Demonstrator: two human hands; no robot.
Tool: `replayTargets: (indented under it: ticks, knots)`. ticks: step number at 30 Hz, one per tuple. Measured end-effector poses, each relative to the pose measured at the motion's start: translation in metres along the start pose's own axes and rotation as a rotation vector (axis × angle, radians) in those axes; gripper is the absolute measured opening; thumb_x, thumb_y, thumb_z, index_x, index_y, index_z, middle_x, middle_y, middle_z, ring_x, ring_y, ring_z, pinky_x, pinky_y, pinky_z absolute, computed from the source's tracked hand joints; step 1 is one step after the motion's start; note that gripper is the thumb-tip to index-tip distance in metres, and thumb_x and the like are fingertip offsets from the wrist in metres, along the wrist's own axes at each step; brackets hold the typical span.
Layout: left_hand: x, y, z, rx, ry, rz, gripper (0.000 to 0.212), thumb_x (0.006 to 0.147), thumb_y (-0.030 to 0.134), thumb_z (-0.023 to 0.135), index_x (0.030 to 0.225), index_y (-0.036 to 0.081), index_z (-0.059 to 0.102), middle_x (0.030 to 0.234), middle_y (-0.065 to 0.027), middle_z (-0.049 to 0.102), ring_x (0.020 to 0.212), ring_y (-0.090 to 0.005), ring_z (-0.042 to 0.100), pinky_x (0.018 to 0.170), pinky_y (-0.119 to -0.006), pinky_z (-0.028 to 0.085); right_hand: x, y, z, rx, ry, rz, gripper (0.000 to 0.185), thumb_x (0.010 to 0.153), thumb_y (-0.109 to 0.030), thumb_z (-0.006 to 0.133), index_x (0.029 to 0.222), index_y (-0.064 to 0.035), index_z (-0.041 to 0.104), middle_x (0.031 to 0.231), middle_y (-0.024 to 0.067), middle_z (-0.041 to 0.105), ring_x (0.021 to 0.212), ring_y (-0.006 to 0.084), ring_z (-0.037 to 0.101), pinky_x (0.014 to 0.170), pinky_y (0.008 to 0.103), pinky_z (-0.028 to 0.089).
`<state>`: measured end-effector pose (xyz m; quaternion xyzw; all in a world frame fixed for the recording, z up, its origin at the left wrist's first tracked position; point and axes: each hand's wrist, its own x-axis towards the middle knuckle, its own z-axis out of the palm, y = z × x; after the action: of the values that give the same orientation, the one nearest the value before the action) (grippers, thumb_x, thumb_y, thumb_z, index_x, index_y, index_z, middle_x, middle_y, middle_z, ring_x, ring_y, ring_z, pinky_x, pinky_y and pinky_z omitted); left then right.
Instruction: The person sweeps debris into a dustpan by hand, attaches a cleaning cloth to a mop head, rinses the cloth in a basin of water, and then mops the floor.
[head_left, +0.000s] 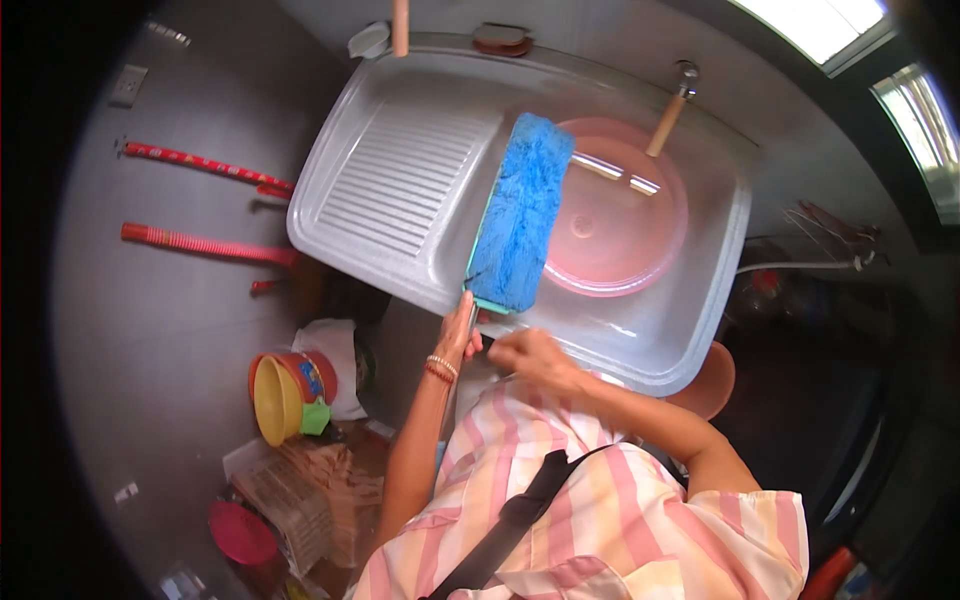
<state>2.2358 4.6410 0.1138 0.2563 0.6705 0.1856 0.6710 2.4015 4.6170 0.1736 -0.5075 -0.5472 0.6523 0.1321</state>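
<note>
My left hand (459, 334) grips the handle of a flat mop, close under its head. The mop head (521, 214), a blue fluffy pad on a green frame, is held up over the middle of a grey laundry sink (442, 296). To the right of the handle, near the sink's front edge, is my right hand (536, 356), blurred, its fingers curled; whether it holds anything cannot be made out. In the sink's basin stands a pink plastic tub (615, 255) with water in it. A ribbed washboard surface (397, 180) forms the sink's left part.
A faucet (684, 82) with a tan tube reaches over the tub. Red patterned poles (202, 166) stick out at the left wall. An orange bucket (322, 375), a yellow bowl (276, 401) and a pink basin (241, 532) are at the lower left. An orange-brown container (712, 382) stands under the sink's right corner.
</note>
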Motion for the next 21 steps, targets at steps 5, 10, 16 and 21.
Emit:
replayTargets:
  ticks: [5, 10, 16, 21]
  knots:
    - [-0.003, 0.017, 0.001, -0.071, -0.041, -0.09, 0.064, 0.078, 0.065, 0.028, 0.064, 0.005, 0.049, 0.039, -0.0024, 0.037, 0.028, -0.0112, 0.028, 0.028, -0.024, 0.023, 0.029, 0.002, -0.039, -0.504, 0.613, -0.454, 0.049, 0.066, -0.026, 0.067, 0.107, -0.0067, 0.048, 0.095, 0.0135, 0.046, 0.085, 0.0281, 0.046, 0.072, 0.0374, 0.037]
    - [-0.003, 0.018, -0.01, 0.037, 0.071, -0.066, 0.062, 0.078, 0.064, 0.031, 0.062, 0.006, 0.047, 0.04, -0.001, 0.035, 0.028, -0.0107, 0.03, 0.028, -0.024, 0.023, 0.055, -0.01, -0.031, -0.764, 0.612, -0.493, 0.055, 0.064, -0.035, 0.067, 0.108, -0.0093, 0.046, 0.102, 0.0108, 0.042, 0.093, 0.0274, 0.038, 0.076, 0.0375, 0.031]
    - [-0.007, 0.018, -0.011, 0.162, 0.123, 0.023, 0.061, 0.078, 0.062, 0.034, 0.062, 0.005, 0.049, 0.039, -0.0009, 0.037, 0.029, -0.0115, 0.034, 0.028, -0.025, 0.024, 0.069, -0.001, -0.027, -0.79, 0.573, -0.5, 0.055, 0.065, -0.037, 0.065, 0.106, -0.0066, 0.047, 0.1, 0.0107, 0.043, 0.093, 0.0271, 0.039, 0.075, 0.037, 0.033]
    - [-0.004, 0.016, -0.007, 0.259, 0.189, 0.108, 0.065, 0.08, 0.06, 0.032, 0.058, 0.002, 0.05, 0.039, -0.0056, 0.04, 0.035, -0.017, 0.044, 0.036, -0.031, 0.033, 0.077, 0.015, -0.007, -1.118, 0.661, -0.671, 0.038, 0.071, -0.022, 0.058, 0.1, 0.0012, 0.048, 0.087, 0.0109, 0.048, 0.084, 0.0255, 0.046, 0.069, 0.0322, 0.038]
